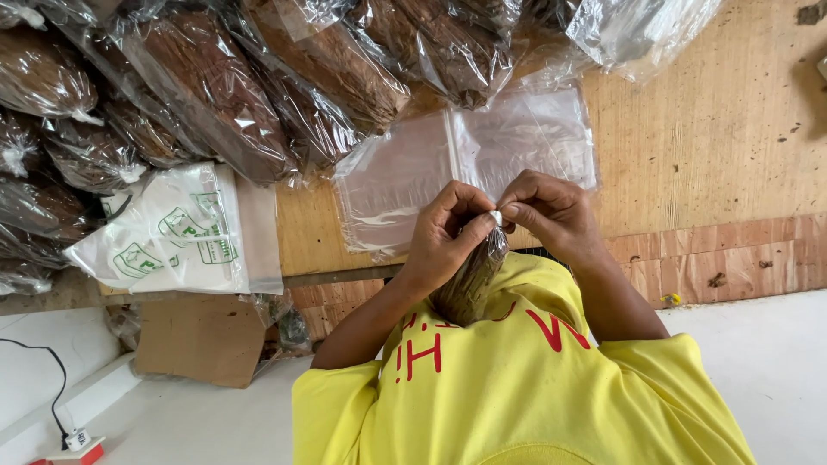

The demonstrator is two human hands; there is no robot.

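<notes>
Bag (472, 280) is already filled with brown stuff; its twisted neck is pinched between fingers of left hand (444, 237) and right hand (551, 211), not yet seen tied.

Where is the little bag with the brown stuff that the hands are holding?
In the head view, the small filled bag sits at centre, pinched at its top between the left hand and right hand, against the yellow shirt.

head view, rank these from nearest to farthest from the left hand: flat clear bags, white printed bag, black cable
1. flat clear bags: on the wooden table just beyond the left hand.
2. white printed bag: further along the table edge, beside the stacked brown packs.
3. black cable: farthest, at the frame's lower corner by the white ledge.
</notes>
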